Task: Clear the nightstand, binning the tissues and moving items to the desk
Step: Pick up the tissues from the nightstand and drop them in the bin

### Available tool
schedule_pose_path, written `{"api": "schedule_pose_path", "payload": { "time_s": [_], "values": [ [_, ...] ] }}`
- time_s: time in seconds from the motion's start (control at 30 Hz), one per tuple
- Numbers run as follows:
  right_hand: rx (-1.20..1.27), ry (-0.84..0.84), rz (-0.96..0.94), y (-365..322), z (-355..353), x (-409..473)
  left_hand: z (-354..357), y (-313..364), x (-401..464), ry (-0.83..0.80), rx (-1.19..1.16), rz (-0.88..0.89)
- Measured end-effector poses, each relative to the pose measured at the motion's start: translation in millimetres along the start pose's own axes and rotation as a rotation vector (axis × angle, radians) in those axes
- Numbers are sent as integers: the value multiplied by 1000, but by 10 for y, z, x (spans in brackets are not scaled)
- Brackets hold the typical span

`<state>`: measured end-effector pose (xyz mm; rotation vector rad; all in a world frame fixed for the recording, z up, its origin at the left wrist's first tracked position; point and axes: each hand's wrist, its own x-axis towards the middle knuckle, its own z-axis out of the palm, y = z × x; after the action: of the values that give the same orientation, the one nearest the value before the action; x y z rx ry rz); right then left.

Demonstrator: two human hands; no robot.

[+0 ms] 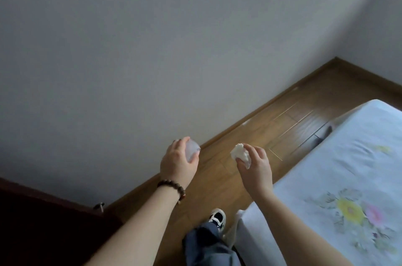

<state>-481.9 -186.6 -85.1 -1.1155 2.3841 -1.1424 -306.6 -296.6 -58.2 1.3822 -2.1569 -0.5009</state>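
A first-person view looks down at two bare forearms reaching forward over a brown wooden plank floor (289, 117), with a plain grey-white wall (152, 48) filling the upper and left parts of the frame. Just left of centre, the left hand (177, 162) is curled around a small clear, faintly bluish object that looks like a glass or plastic cup (192, 152), fingers wrapped over its top and thumb beneath; blur hides its exact shape. A bracelet of dark brown wooden beads (171, 188) circles that wrist. Just right of centre, the right hand (256, 166) pinches a crumpled white tissue wad (240, 152) between thumb and fingertips, held in the air above the floor, apart from the left hand. At the right edge and lower right lies a bed covered in a pale blue-white sheet printed with yellow and pink flowers (348, 178). In the lower left corner sits a dark reddish-brown piece of wooden furniture (43, 222). At bottom centre, a leg in blue denim (206, 244) ends in a black-and-white sneaker (217, 217) on the floor.
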Motion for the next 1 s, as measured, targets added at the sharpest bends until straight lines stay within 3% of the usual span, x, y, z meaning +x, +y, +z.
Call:
{"api": "schedule_pose_path", "payload": {
  "time_s": [0.33, 0.7, 1.0],
  "values": [
    [-12, 260, 207, 522, -575, 2067, 1239, 1041, 2211, -166, -61, 178],
    [-45, 505, 427, 1430, -1319, 3435, 2835, 2445, 3637, -427, -173, 416],
    [-107, 664, 581, 2212, -2032, 5271, 4291, 3912, 5200, -557, -225, 639]
  ]
}}
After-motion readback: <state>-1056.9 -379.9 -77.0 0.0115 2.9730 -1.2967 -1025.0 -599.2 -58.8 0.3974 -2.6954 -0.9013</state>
